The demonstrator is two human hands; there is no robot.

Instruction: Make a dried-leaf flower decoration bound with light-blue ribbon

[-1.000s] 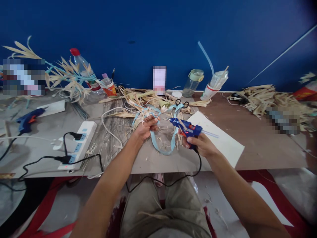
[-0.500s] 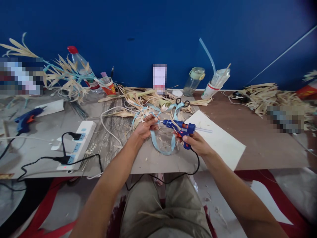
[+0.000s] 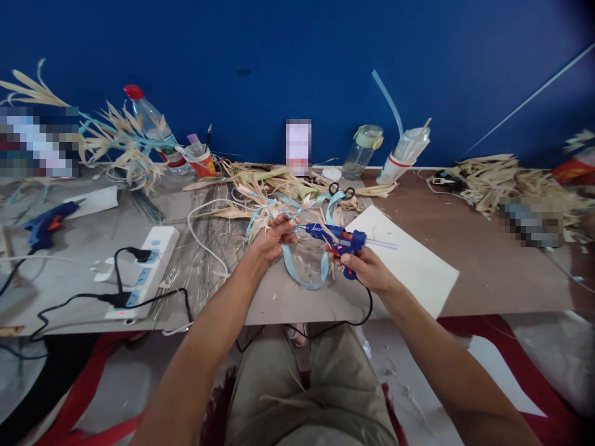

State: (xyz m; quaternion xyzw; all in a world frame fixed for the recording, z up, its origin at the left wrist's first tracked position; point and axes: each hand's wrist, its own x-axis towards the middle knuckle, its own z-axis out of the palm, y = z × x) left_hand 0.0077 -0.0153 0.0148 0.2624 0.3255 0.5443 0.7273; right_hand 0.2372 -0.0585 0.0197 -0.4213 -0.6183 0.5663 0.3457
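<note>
My right hand [image 3: 365, 266] is wrapped round the grip of a blue glue gun [image 3: 335, 236], with a clear glue stick [image 3: 383, 244] poking out of its back. The nozzle points left and meets the fingertips of my left hand [image 3: 275, 238]. Those fingers are pinched on a stem wrapped in light blue tape, part of a dried-husk flower spray [image 3: 267, 214]; whether the nozzle touches the stem, I cannot tell. From the pinch a light blue tape [image 3: 303, 282] hangs in a loop onto the table. Black-handled scissors [image 3: 341, 191] lie just behind.
A white power strip [image 3: 143, 272] with black plugs lies at left, near a second blue glue gun [image 3: 49, 222] and thin wires [image 3: 211, 248]. White paper [image 3: 413, 260] lies under my right arm. Dried husks [image 3: 260, 179], a bottle [image 3: 362, 152] and cups [image 3: 395, 168] line the back wall.
My right hand has moved the glue gun left, bringing its nozzle from a gap away up to my left fingertips. My left hand keeps its pinch in nearly the same place.
</note>
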